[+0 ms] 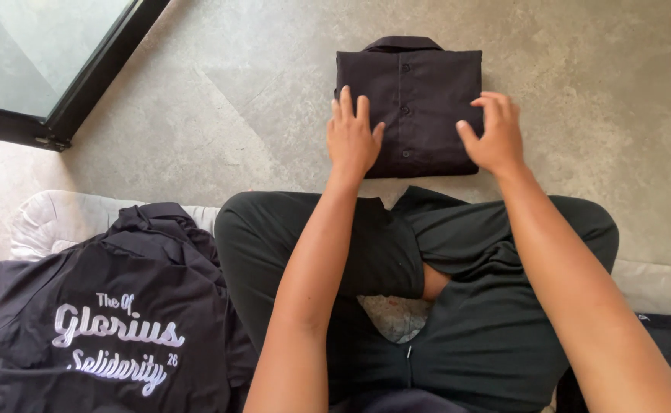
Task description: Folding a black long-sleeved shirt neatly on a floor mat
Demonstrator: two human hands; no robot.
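Grey stone floor [221, 99] fills most of the frame, and on it, in the upper middle, lies our folded black shirt [416, 92]. It is already a neat square with its collar at the top and its buttons down the middle, so we think the folding is nearly done and only patting or moving it is left. Our left hand [353, 138] lies flat on its lower left corner, fingers close together. Our right hand [495, 134] rests on its lower right edge, fingers bent, thumb on the cloth. Neither hand grips. Below are our crossed legs [397, 252]. Lower left sits a heap of black shirts [114, 306] on a pale cushion [52, 218]. Upper left is a glass door [37, 53].
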